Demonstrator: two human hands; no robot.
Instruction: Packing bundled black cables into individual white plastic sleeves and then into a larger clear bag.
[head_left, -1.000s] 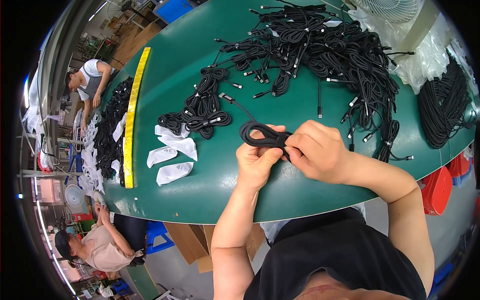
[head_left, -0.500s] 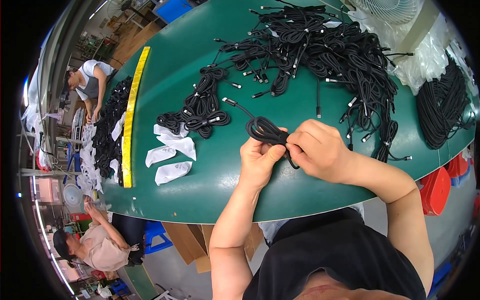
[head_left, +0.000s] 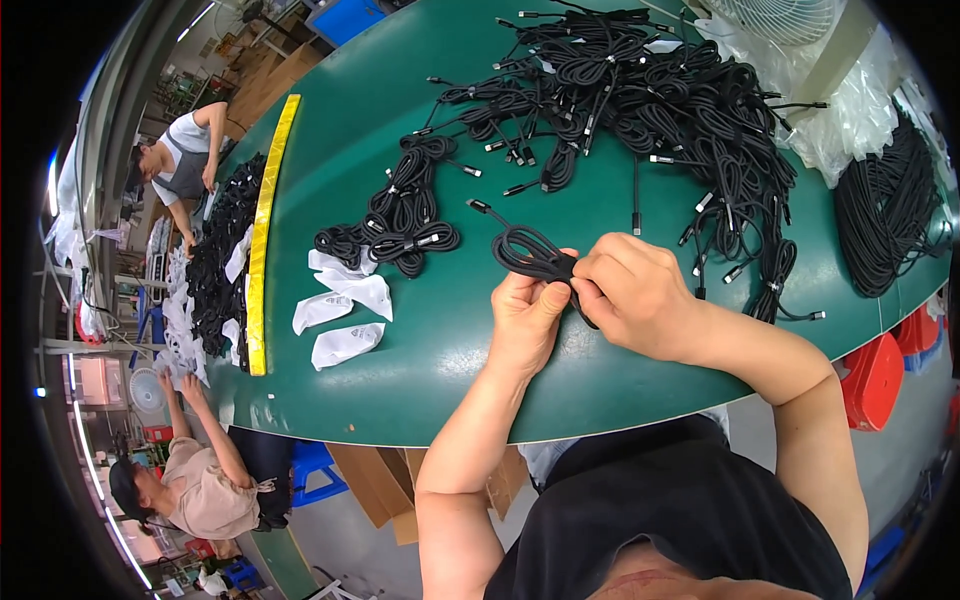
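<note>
A coiled black cable (head_left: 522,247) is held over the near part of the green table, one plug end sticking out to the upper left. My left hand (head_left: 530,310) is closed round the coil's lower side, thumb pressed on it. My right hand (head_left: 630,295) pinches the same coil at its middle, fingertips together, close to the left thumb. What the right fingertips hold exactly is hidden by the fingers. Left of my hands lie several coiled cables (head_left: 400,215) and white bags (head_left: 348,345).
A big heap of black cables (head_left: 640,90) covers the far right of the green table (head_left: 450,380). Beyond it are clear plastic bags (head_left: 840,110) and a loose cable bundle (head_left: 880,220). A yellow strip (head_left: 268,230) crosses the left side. Two people work at the left; a red stool (head_left: 872,385) stands right.
The coil has turned slightly in my hands, its plug end shifting right. Both hands stay closed on it. The two people at the left have moved their arms.
</note>
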